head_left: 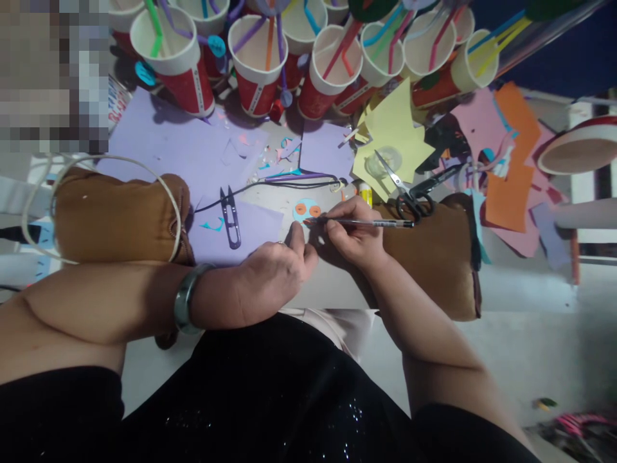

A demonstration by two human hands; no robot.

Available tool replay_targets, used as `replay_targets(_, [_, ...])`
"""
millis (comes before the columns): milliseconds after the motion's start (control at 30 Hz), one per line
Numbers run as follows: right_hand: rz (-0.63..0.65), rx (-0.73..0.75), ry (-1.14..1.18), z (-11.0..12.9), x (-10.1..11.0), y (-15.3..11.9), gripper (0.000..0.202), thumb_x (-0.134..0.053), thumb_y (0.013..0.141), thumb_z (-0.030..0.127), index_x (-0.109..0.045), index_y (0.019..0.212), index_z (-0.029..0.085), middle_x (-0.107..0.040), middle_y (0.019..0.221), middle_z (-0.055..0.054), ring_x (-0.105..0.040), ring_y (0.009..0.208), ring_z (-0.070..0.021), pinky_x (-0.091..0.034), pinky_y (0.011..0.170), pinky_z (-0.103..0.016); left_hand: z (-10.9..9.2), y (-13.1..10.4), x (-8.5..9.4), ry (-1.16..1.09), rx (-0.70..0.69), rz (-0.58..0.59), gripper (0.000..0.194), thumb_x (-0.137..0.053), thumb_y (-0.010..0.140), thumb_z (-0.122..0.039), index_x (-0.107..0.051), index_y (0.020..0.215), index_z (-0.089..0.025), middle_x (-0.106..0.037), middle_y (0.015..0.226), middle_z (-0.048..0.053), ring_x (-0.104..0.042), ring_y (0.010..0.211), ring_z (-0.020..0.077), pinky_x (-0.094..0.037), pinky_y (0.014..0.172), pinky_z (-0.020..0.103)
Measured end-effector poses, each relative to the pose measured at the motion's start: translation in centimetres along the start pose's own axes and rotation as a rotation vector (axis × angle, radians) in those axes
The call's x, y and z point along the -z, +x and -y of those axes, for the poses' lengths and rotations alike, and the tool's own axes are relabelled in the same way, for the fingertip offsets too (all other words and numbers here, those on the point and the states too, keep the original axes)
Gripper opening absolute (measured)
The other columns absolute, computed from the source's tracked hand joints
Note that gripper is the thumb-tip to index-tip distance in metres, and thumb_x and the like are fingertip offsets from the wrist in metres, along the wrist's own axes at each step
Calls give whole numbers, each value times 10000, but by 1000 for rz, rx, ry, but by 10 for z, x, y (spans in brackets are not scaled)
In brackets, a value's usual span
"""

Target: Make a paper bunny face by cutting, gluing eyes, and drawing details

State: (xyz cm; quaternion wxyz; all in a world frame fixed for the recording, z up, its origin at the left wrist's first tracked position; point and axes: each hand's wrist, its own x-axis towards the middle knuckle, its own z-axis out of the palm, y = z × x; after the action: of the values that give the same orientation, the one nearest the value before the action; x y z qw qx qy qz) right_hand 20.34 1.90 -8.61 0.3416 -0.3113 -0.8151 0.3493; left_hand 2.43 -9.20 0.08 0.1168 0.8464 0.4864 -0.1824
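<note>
A small light-blue paper face [307,204] with two orange ovals lies on the table. My right hand [355,233] grips a pen [380,223], its tip at the lower part of the paper face. My left hand [282,273] rests flat-sided on the table, the index finger stretched out to the paper's lower edge. Whether it holds anything under the palm is hidden. Thread snips [231,222] lie on purple paper to the left. A pair of scissors [409,199] rests to the right, close to the brown cushion [429,257].
Red-and-white paper cups [258,71] with coloured straws line the back. Purple sheets [178,138], yellow paper [390,135] and orange scraps [509,196] lie around. A brown padded piece [118,218] with a white cable [120,157] is at the left. A glue stick [366,193] stands behind my right hand.
</note>
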Motion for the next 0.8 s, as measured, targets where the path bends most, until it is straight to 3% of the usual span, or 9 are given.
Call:
replay_targets(267, [-29,-52,-62,4,1,1,80,-679,872,268,-603,848,270,-639,658,29,-547,513,-139,-470,494,-312,-1,0,0,4,-12,14,544,-359,1046,-109,-545,1552,-42,-413,1626,397,-754,699,213,-479,563,316])
replay_targets(400, [-43,-20,-35,3,1,1,69,-665,876,243,-604,858,268,-626,655,37,-535,509,-133,-453,493,-296,-1,-4,-8,38,3,-82,528,-345,1033,-92,-572,1508,-44,-483,1610,372,-743,691,202,-479,577,316])
replay_targets(533, [-24,-37,-38,1,1,0,65,-664,870,253,-600,867,261,-647,686,30,-544,526,-133,-460,500,-291,2,-6,-18,79,24,-220,521,-438,1051,-193,-542,1538,-39,-491,1626,350,-736,723,201,-492,595,318])
replay_targets(800, [-54,-24,-64,2,2,-5,89,-692,847,271,-608,874,264,-663,675,28,-579,521,-147,-476,498,-298,3,-1,-32,83,46,-271,595,-526,1034,-266,-542,1539,50,-490,1629,352,-697,736,203,-464,558,343])
